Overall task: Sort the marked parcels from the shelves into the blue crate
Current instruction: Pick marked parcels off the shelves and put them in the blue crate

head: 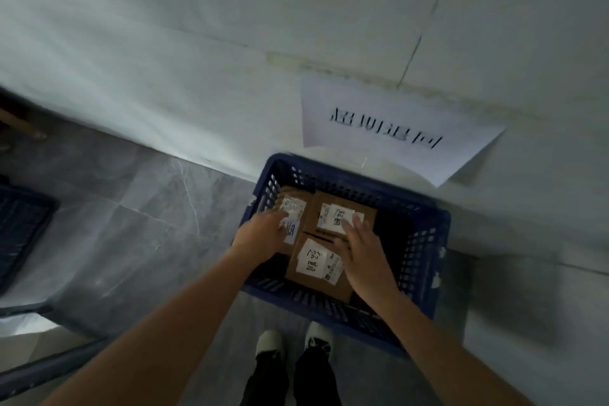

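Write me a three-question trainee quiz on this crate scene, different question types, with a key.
1. True or false: the blue crate stands on the floor against the wall.
2. How many cardboard parcels show inside the crate? A) one B) three C) six
3. Fill in: the white paper sheet with printed characters is fixed to the ____.

Key
1. True. The crate sits on the grey floor at the foot of the wall.
2. B. A far left parcel, a far right parcel and a near parcel. The left hand rests on the far left one; the right hand lies with straight fingers across the other two.
3. Wall.
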